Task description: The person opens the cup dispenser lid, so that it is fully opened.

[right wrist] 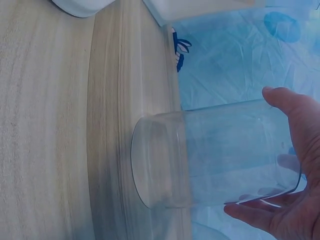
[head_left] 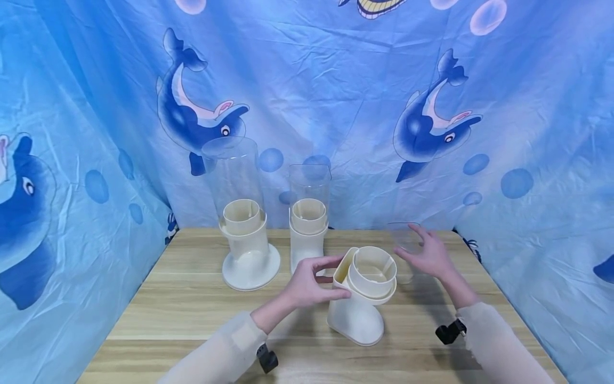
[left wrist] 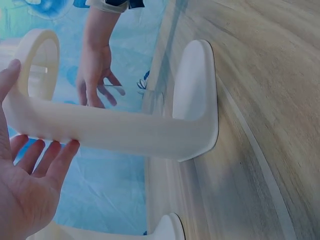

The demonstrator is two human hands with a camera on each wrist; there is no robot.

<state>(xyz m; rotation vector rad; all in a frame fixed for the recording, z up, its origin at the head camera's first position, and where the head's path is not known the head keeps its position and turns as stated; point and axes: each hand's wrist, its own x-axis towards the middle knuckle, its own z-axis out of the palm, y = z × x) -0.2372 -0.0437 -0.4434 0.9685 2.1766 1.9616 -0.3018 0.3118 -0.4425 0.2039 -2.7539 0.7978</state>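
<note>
In the head view, a white plastic dispenser stand (head_left: 356,317) with a round ring-shaped cup at its top is upright near the table's middle. My left hand (head_left: 310,284) grips its upper part from the left. The left wrist view shows fingers (left wrist: 61,162) under the stand's column and the thumb near the ring. To the right, a clear plastic container (right wrist: 230,155) stands upright on the table, its walls see-through. My right hand (head_left: 430,256) holds its top rim, thumb on one side and fingers on the other.
Behind, at the left, is a white stand with a round base (head_left: 249,269) carrying a tall clear cylinder (head_left: 235,170). Beside it stands another white stand (head_left: 307,245) with a clear container (head_left: 309,184) on top. A blue dolphin-print curtain (head_left: 326,106) surrounds the wooden table (head_left: 182,298).
</note>
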